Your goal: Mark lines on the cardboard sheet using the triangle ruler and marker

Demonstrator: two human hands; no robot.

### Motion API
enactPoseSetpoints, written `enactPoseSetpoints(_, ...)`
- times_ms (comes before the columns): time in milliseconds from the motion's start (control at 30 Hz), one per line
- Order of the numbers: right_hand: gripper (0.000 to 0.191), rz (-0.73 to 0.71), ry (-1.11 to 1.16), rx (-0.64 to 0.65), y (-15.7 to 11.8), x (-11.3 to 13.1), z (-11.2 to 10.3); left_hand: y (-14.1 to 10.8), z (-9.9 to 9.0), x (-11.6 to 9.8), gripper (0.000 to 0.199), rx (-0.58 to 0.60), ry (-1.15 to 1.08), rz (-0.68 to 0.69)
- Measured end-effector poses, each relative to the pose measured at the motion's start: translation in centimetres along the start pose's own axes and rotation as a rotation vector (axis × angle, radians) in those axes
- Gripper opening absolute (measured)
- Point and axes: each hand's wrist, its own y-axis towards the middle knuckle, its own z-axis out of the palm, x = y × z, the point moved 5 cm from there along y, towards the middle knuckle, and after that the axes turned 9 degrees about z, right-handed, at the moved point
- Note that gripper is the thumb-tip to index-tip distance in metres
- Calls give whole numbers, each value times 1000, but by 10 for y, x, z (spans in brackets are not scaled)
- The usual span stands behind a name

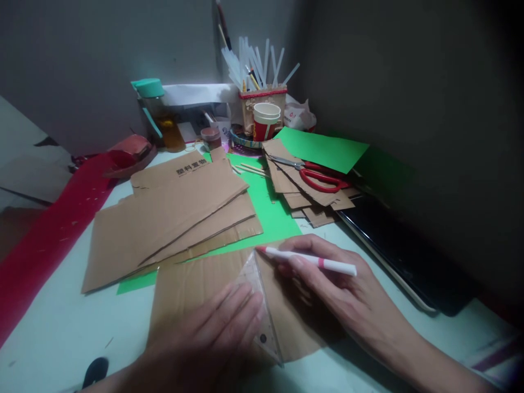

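Note:
A piece of brown cardboard lies on the table in front of me. On it rests a clear set square, its long edge running from near the far edge toward me. My left hand lies flat over the set square with fingers stretched out, pressing it to the cardboard. In my right hand is a white marker pen with a red tip, pinched between thumb and fingers. The tip is at the set square's far corner, close to the cardboard's far edge; contact is hard to confirm.
Stacked cardboard sheets lie to the left over green paper. Red-handled scissors rest on cardboard scraps at the right, near a black tablet-like device. Behind stand a bottle, paper cups and a box of straws.

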Motion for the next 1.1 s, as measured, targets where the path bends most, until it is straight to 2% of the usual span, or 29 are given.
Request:
enactPoseSetpoints(133,32,-9,-16,-4,-1,0,1,2,0,1,40,8,37,-2)
enactPoseSetpoints(433,33,-34,-38,-12,3,4,1,2,1,0,41,22,38,-15)
enactPoseSetpoints(633,33,-42,-31,-4,-1,5,2,1,12,-7,40,34,145,39)
enactPoseSetpoints(733,34,-31,-33,-3,-4,6,1,-1,15,-6,40,8,99,14)
enactPoseSetpoints(833,31,-28,-36,3,-5,7,1,-2,16,-7,42,58,87,14)
enactPoseSetpoints(1100,35,-36,-63,5,-20,5,2,5,6,-5,36,38,23,-52)
